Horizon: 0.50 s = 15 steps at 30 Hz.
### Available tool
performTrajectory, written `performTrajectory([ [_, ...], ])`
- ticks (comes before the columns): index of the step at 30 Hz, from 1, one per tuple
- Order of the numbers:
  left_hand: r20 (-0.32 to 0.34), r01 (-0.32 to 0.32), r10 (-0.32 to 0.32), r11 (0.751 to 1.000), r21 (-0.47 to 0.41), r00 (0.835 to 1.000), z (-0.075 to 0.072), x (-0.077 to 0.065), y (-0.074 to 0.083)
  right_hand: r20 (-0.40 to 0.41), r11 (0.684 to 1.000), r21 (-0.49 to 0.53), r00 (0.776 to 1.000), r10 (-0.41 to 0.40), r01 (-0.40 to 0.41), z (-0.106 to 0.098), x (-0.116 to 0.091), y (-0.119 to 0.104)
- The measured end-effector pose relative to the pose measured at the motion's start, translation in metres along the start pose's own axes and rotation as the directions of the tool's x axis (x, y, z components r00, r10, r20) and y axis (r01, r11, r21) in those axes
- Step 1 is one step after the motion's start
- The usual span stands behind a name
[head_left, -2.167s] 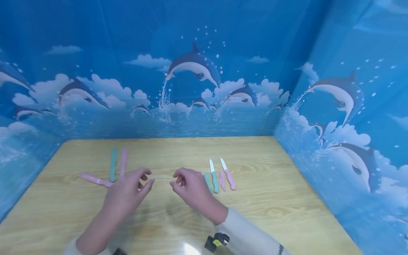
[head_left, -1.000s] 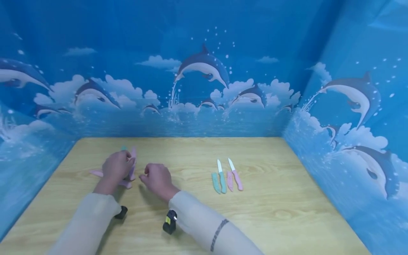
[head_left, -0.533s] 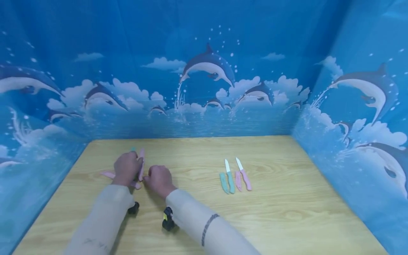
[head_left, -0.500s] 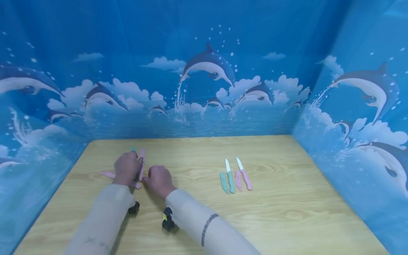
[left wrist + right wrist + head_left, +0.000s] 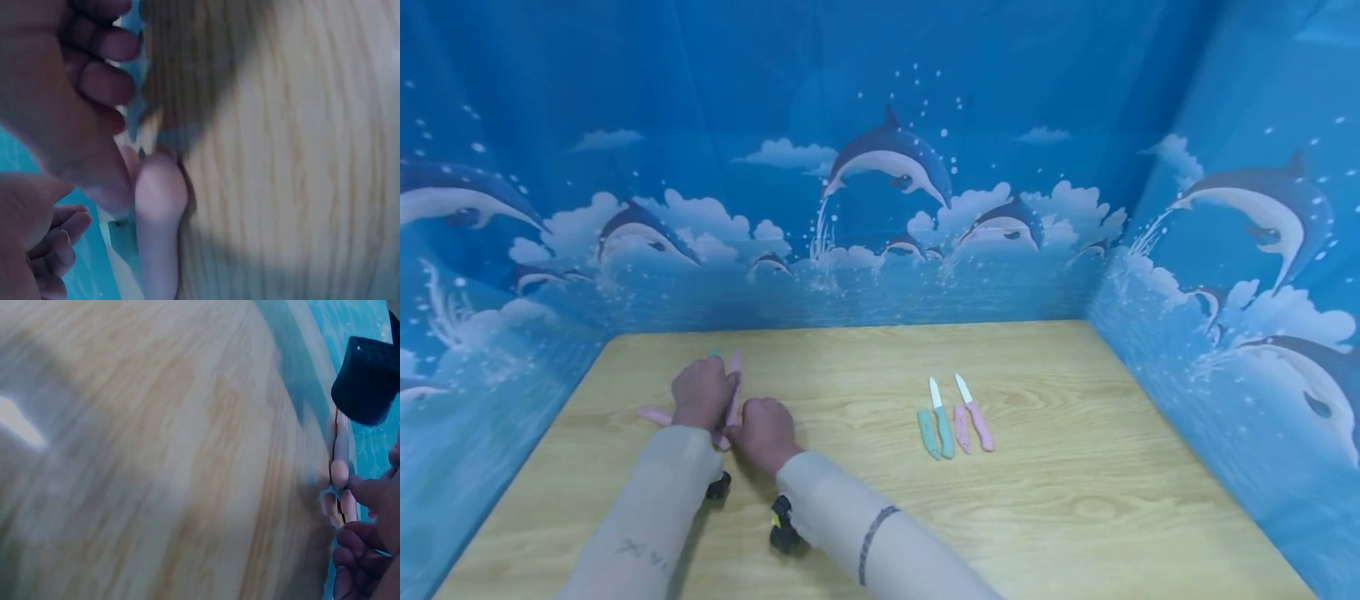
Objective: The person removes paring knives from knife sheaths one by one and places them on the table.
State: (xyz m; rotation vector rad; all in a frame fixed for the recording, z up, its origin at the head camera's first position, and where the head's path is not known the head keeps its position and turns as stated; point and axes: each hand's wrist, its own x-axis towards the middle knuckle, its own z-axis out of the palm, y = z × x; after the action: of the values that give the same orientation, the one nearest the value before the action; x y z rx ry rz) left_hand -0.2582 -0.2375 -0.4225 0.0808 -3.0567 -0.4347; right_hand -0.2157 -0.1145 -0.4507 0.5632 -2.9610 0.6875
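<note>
Bent over the left of the table, my left hand (image 5: 702, 393) has its curled fingers against a pink sheathed knife (image 5: 734, 392) that points away from me. My right hand (image 5: 766, 435) pinches at that knife's near end, its thumb pointing left. Its grip is partly hidden in the wrist views. A second pink sheathed knife (image 5: 655, 415) lies crosswise below my left hand, its handle (image 5: 159, 244) close beside my right thumb in the left wrist view. Only the far tip of a teal sheathed knife (image 5: 715, 353) shows past my left hand.
To the right lie a teal knife (image 5: 945, 435) and a pink knife (image 5: 979, 427) with bare white blades. Beside them rest a teal sheath (image 5: 928, 433) and a pink sheath (image 5: 962, 429). A dolphin-print curtain (image 5: 760, 200) stands around the wooden table (image 5: 1060, 475).
Both hands have moved from mid-table to the pink sheathed knife at the left. Since half a second ago, my right hand has shifted slightly toward me. The knives at the right stay put.
</note>
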Motion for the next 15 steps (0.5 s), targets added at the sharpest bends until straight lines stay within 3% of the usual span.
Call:
performTrajectory([
  [8, 0.046, 0.029, -0.030, 0.999, 0.012, 0.999, 0.0029, 0.0002, 0.0076, -0.043, 0.999, -0.040, 0.999, 0.018, -0.019, 0.0038, 0.0000, -0.0022],
  [15, 0.058, 0.041, -0.040, 0.999, -0.028, 0.998, 0.0070, 0.0002, 0.0033, -0.024, 1.000, 0.029, 1.000, -0.002, 0.002, 0.0000, -0.0019, 0.0003],
])
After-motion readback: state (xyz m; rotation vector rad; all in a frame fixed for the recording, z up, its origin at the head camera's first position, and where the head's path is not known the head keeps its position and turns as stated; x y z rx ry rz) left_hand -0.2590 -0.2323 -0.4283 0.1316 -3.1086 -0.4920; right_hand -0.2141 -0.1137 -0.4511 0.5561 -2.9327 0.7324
